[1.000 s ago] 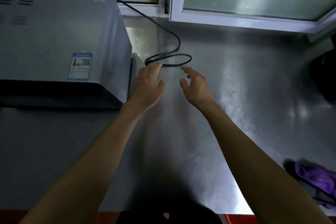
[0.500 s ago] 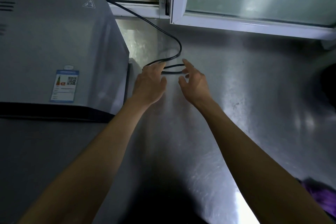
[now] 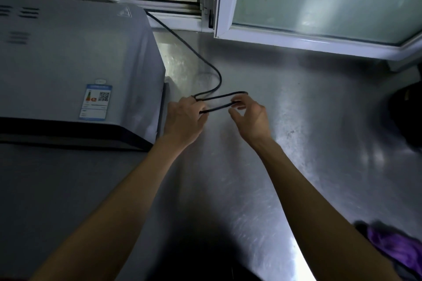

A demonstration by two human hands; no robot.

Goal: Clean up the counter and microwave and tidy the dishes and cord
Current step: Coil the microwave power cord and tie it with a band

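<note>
At 3 o'clock of the microwave [image 3: 75, 64], both hands had newly closed on the cord [image 3: 219, 100]: left hand [image 3: 185, 118] gripping, right hand [image 3: 249, 116] pinching the loop. Coiling begun.

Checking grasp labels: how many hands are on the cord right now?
2. Left hand grips the black cord at the loop's left end beside the microwave; right hand pinches the loop's right end above the counter.
</note>
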